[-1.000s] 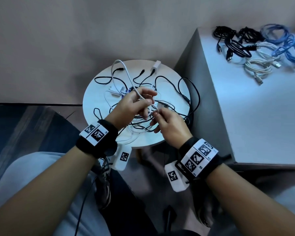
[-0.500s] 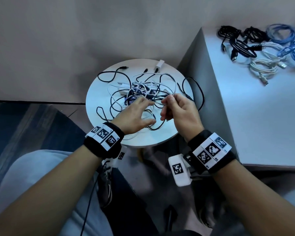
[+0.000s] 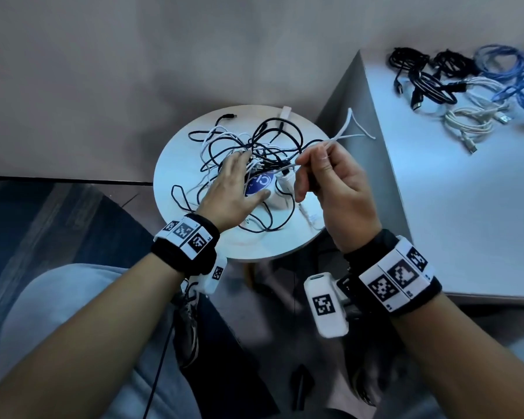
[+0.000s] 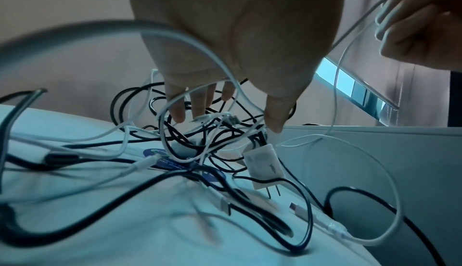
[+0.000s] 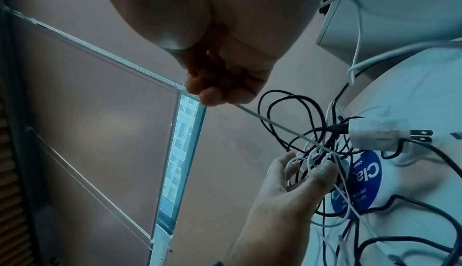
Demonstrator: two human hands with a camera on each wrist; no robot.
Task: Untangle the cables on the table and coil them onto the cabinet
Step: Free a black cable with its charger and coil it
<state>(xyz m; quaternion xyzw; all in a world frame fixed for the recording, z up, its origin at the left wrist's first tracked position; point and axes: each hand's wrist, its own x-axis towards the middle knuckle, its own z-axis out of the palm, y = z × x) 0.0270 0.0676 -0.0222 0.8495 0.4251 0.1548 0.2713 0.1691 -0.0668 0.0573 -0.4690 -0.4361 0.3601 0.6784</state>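
A tangle of black and white cables (image 3: 254,146) lies on the small round white table (image 3: 194,237). My left hand (image 3: 241,176) lies flat on the tangle, fingers straight and spread among the loops (image 4: 232,112). To its right my right hand (image 3: 318,155) is raised above the table and pinches a thin white cable (image 3: 345,125) between thumb and fingers (image 5: 215,96). That cable (image 5: 275,126) runs taut from the pinch down into the tangle beside the left hand (image 5: 300,171). Its free end sticks up toward the cabinet (image 3: 451,207).
A white plug adapter (image 5: 375,134) and a blue round sticker (image 5: 362,181) sit amid the tangle. Several coiled black, white and blue cables (image 3: 466,86) lie at the cabinet's far corner. The cabinet stands right of the table. My knees are below the table's near edge.
My right hand has lifted the white cable up and to the right, away from the left. The left hand has flattened its fingers onto the tangle.
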